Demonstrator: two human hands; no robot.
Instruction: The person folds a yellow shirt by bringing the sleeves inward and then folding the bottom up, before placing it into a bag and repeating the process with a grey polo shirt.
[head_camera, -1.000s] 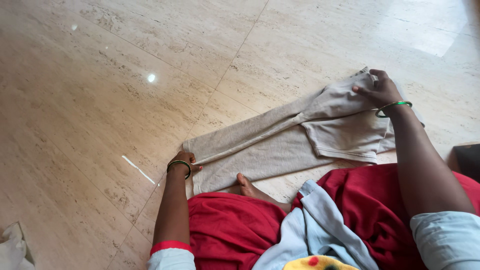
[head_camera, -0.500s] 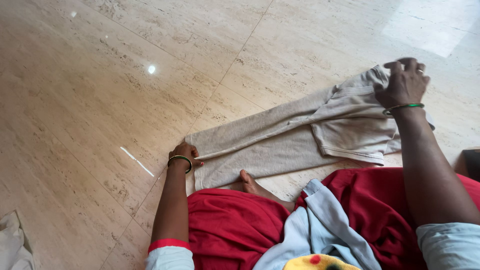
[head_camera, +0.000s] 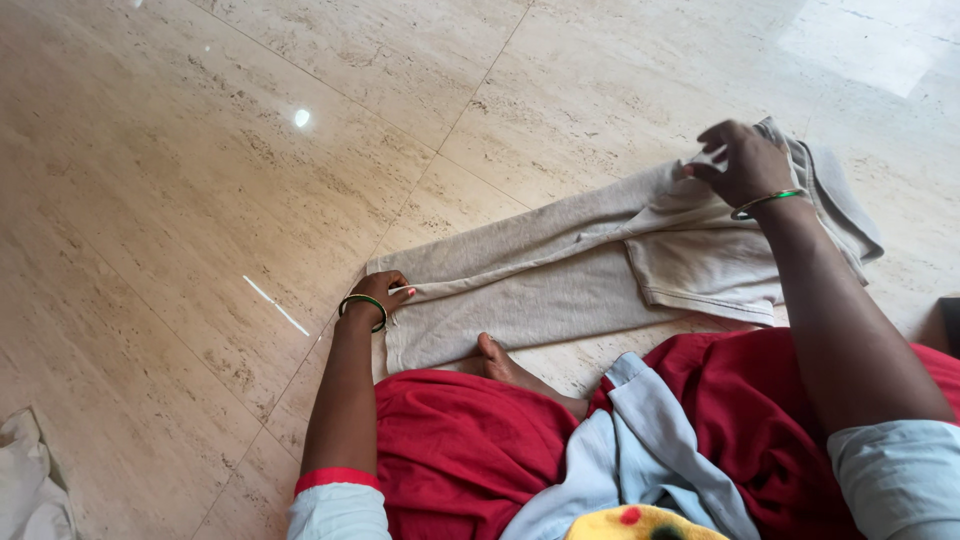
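I see the beige trousers (head_camera: 560, 275) lying flat on the polished stone floor (head_camera: 200, 200), stretched between my two hands. My left hand (head_camera: 385, 293) sits at the hem end with its fingers curled down onto the cloth's edge, pinning it. My right hand (head_camera: 740, 160) is at the waist end, fingertips pinched on a raised fold of the fabric.

The risk, as I judge it, lies in the pull — if the right hand tugs harder than the left hand holds, the hem could slide on the glossy tile and the legs would skew out of line. The bare foot (head_camera: 500, 360) touches the near edge of the trousers, so any shift of it could drag a crease in. The lifted waist fold could also drop unevenly and bunch.

Counted: one pair of trousers, two hands, two green bangles — one on each wrist — one foot showing, and one pale cloth (head_camera: 30, 480) at the lower left corner, well apart.
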